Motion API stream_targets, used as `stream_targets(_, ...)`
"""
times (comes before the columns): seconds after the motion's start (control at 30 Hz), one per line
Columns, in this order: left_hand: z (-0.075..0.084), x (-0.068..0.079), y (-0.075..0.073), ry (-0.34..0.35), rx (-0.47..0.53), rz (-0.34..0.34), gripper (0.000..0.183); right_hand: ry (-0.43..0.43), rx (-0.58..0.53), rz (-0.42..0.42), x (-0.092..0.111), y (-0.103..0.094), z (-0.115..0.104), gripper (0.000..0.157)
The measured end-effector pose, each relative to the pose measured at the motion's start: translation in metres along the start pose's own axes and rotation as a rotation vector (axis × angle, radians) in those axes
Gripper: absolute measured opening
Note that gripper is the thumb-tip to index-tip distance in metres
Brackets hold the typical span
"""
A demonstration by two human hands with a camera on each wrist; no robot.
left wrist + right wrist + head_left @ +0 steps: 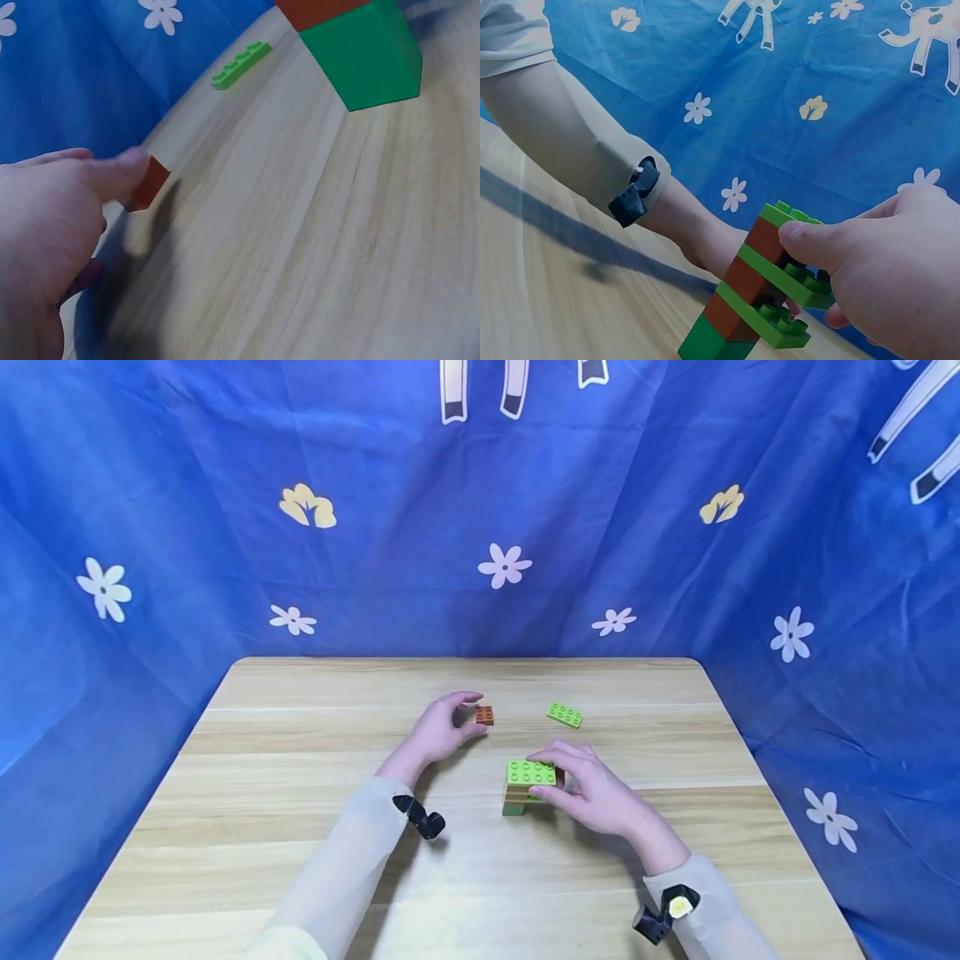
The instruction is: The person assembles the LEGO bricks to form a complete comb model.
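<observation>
A small brown brick [484,716] with studs on top lies toward the back of the table. My left hand [444,727] reaches around it, index finger beyond its far side and thumb at its near side. In the left wrist view the thumb overlaps the brown brick [151,184]. My right hand [592,787] grips the upper part of a brick stack [517,793], thumb on the near side and fingers behind. The right wrist view shows this stack [742,281] with alternating brown bricks and light green plates over a dark green base; the fingers behind are partly hidden.
A loose light green plate [565,715] with studs lies at the back, right of the brown brick. Beneath everything is a wood-grain table [300,827]. A blue patterned curtain [390,527] stands behind the table and along both sides.
</observation>
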State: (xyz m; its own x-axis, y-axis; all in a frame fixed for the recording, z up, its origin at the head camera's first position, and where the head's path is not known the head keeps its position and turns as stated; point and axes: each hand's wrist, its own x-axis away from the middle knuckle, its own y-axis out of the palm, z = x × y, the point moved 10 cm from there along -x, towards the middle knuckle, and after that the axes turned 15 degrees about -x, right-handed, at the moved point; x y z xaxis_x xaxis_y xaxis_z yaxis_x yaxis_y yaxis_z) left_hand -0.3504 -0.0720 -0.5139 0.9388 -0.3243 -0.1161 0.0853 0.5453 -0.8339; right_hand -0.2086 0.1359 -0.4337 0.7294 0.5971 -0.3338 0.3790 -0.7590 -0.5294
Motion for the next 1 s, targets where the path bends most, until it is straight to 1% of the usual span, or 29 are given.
stream_targets(0.17, 0.001, -0.004, 0.007, -0.027, -0.089, -0.001, 0.060, -0.003, -0.005, -0.001, 0.000, 0.000, 0.001, 0.043)
stream_targets(0.27, 0.002, -0.006, 0.010, -0.034, -0.146, -0.002, 0.054, -0.006, -0.008, -0.003, 0.000, 0.001, 0.001, 0.043)
stream_targets(0.37, 0.003, -0.006, 0.012, -0.034, -0.172, -0.003, 0.047, -0.009, -0.005, -0.004, 0.000, 0.001, 0.001, 0.043)
stream_targets(0.5, 0.004, -0.004, 0.010, -0.036, -0.157, 0.000, 0.046, -0.004, -0.001, -0.001, 0.000, 0.000, 0.002, 0.043)
stream_targets(0.7, 0.008, 0.003, 0.004, -0.028, -0.128, 0.010, 0.044, -0.007, 0.002, -0.003, 0.001, 0.001, 0.000, 0.043)
stream_targets(0.87, 0.014, 0.007, -0.005, -0.028, -0.037, 0.021, 0.041, -0.001, 0.005, -0.001, 0.000, 0.001, 0.001, 0.043)
stream_targets(1.0, 0.026, 0.011, -0.016, 0.008, 0.050, 0.029, 0.041, 0.005, 0.002, 0.003, 0.000, 0.000, 0.001, 0.044)
